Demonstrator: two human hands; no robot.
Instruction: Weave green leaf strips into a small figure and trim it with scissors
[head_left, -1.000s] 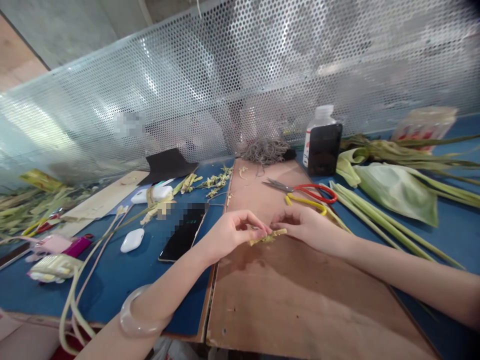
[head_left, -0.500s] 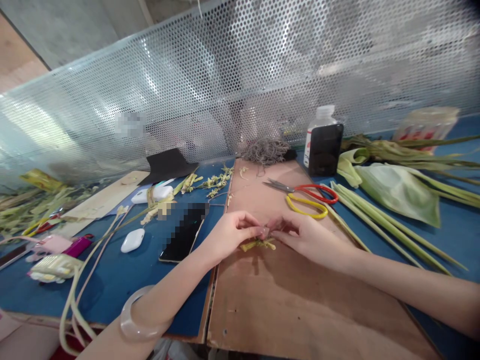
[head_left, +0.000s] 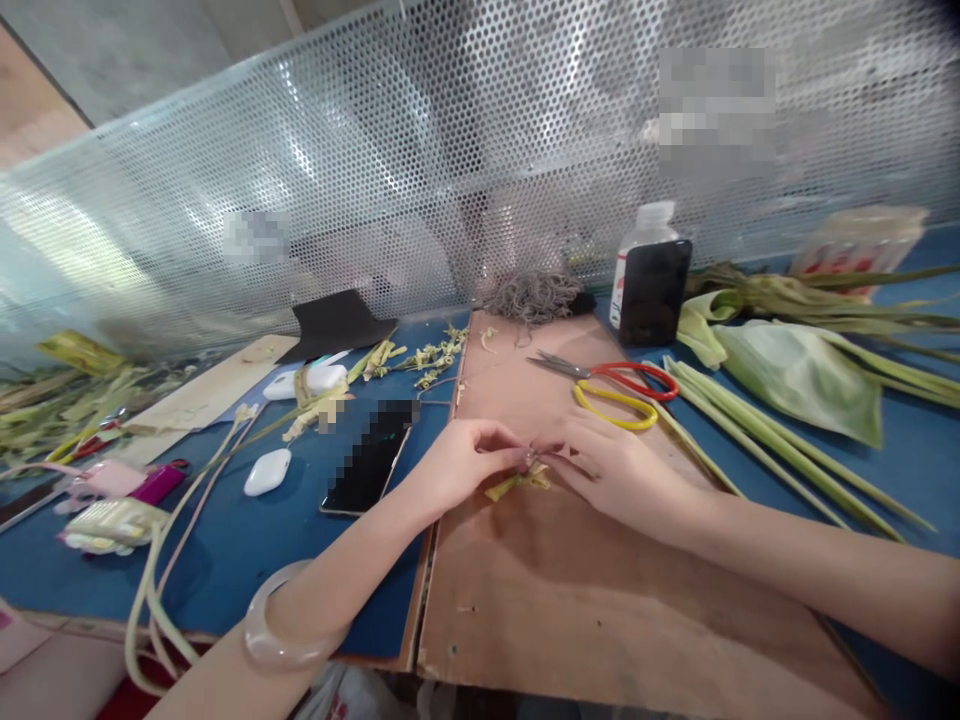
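Over the wooden board [head_left: 525, 590], my left hand [head_left: 469, 460] and my right hand [head_left: 611, 468] meet fingertip to fingertip. Between them is a small piece of folded yellow-green plant leaf [head_left: 511, 486], its loose ends sticking out below the fingers. My left thumb and forefinger pinch it from one side. On the other side, my right fingers are closed at its top, and their exact grip is partly hidden. Beyond my right hand lie scissors [head_left: 600, 380] with one red and one yellow handle loop, blades pointing left.
A phone [head_left: 371, 460] and a white earphone case [head_left: 268, 472] lie left on the blue tabletop. Small leaf pieces [head_left: 442, 355] and grey yarn [head_left: 532, 297] sit farther back. Right are a dark bottle [head_left: 651, 285], green stalks [head_left: 780, 445] and a broad leaf [head_left: 799, 380]. Perforated metal [head_left: 360, 180] stands behind.
My fingers have shifted slightly around the leaf piece, and its loose ends now hang at a different angle. My right hand has rolled a little. The camera view has moved slightly.
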